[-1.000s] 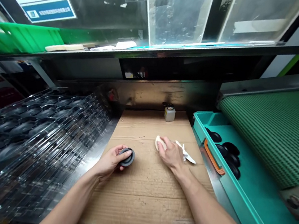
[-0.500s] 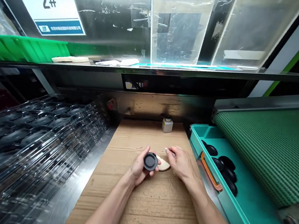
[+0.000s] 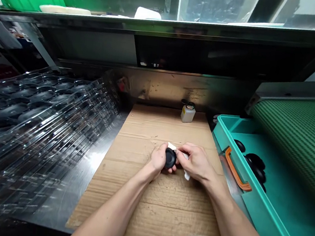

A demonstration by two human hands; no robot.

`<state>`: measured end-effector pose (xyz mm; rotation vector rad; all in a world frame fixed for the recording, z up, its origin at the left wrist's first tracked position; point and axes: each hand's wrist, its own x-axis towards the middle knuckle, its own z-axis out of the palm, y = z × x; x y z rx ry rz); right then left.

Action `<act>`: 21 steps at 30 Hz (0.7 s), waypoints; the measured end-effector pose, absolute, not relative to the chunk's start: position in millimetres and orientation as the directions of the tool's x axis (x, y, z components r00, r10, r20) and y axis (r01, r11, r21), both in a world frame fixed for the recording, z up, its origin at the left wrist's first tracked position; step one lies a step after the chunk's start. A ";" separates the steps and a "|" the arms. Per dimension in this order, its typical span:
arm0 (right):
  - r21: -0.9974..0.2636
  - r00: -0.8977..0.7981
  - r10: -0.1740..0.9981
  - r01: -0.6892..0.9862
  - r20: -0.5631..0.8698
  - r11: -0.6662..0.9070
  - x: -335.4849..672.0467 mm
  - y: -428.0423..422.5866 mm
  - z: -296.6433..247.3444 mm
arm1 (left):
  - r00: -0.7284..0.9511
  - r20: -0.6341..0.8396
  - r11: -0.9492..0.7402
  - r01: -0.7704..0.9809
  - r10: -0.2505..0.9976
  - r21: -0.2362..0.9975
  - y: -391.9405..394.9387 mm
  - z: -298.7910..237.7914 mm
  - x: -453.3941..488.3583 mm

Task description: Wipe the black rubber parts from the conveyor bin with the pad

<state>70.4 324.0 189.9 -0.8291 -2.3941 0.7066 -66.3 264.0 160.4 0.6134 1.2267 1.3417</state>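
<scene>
My left hand [image 3: 158, 158] is closed around a small round black cap-like part [image 3: 171, 158], its dished face turned up toward me. Against the part's right edge rest the fingers of my right hand [image 3: 197, 164], pinching a white cloth [image 3: 186, 176]. A white bit also shows above the part, at its far edge; whether it belongs to the same cloth I cannot tell. Both hands are over the middle of a cardboard sheet [image 3: 158, 225]. Beyond them stands a small pale bottle [image 3: 188, 114] with a dark top.
Stacked clear plastic trays [image 3: 40, 115] with dark round parts fill the left. On the right, a teal bin [image 3: 269, 227] with an orange handle [image 3: 235, 172] holds several black parts [image 3: 255, 166], beside a green conveyor belt [image 3: 303, 124]. A metal shelf [image 3: 168, 27] crosses above.
My right hand has come in to meet the black part, and white cloth now shows at it. The beige half-round pad is no longer visible. The camera has tilted downward.
</scene>
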 end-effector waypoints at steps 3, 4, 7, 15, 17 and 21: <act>-0.628 -0.679 0.674 0.397 0.290 0.670 68.7 323.1 191.4 | -0.212 -0.303 0.208 -0.380 0.929 0.902 266.0 154.9 -67.4; -0.614 -0.682 0.675 0.413 0.281 0.673 68.2 322.8 191.3 | -0.215 -0.303 0.212 -0.365 0.928 0.907 266.2 153.4 -67.7; -0.549 -0.698 0.674 0.475 0.241 0.688 68.8 322.7 191.2 | -0.211 -0.296 0.238 -0.262 0.931 0.935 264.4 153.0 -67.4; -0.508 -0.787 0.583 0.425 0.202 0.750 74.0 322.8 195.9 | -0.164 -0.193 0.206 0.068 0.967 0.976 250.1 169.6 -65.1; -0.529 -0.792 0.578 0.411 0.196 0.742 73.2 323.4 195.4 | -0.141 -0.160 0.177 0.115 0.977 0.978 247.9 168.7 -65.8; -0.541 -0.783 0.607 0.456 0.133 0.707 72.1 324.7 191.8 | -0.131 -0.070 0.100 0.237 0.989 0.966 245.0 165.2 -66.2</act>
